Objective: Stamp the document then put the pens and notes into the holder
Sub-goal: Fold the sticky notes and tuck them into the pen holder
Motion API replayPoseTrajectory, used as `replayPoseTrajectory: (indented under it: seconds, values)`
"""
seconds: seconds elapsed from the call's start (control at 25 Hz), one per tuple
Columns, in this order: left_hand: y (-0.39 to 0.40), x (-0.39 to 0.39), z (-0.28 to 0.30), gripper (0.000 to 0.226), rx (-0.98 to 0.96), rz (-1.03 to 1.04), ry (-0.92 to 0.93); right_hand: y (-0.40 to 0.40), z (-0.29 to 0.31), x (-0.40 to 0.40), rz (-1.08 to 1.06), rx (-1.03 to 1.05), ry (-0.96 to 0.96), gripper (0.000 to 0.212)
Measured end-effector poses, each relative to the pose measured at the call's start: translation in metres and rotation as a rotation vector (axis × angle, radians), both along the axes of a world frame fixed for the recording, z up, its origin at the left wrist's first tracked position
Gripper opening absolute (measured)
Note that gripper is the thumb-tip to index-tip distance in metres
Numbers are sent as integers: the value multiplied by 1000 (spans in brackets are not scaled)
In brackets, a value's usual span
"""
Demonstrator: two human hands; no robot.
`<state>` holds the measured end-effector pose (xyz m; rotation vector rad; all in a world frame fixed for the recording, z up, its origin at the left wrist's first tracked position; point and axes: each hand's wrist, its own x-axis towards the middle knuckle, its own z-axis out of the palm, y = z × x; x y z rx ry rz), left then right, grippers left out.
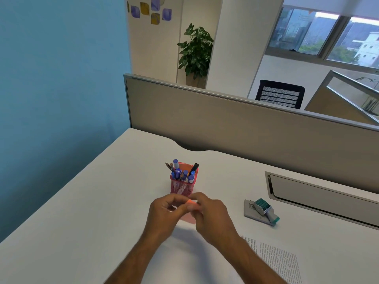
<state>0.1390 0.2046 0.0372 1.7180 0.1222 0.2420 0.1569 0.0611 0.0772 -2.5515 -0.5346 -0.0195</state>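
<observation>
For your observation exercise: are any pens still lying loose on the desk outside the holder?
No. The pens all stand in the red mesh holder; none lie on the desk.

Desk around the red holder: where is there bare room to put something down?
Bare room: the white desk left of the red mesh pen holder, out to the blue wall; also the strip between holder and grey partition. Crowded: in front of the holder, where left hand and right hand pinch pink notes; teal date stamp and printed document fill the right.

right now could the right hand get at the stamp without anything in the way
Probably yes. The stamp lies just right of the right hand with bare desk between, though that hand is busy holding the pink notes.
</observation>
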Motion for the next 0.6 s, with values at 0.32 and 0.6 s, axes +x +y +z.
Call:
replayPoseTrajectory:
  seconds: [0.32,0.6]
  values:
    - [-2,31,-45,72,40,348,112,-4,29,30,-5,84,-220,22]
    - [-21,59,-53,93,417,431,134,12,50,50,8,42,-252,28]
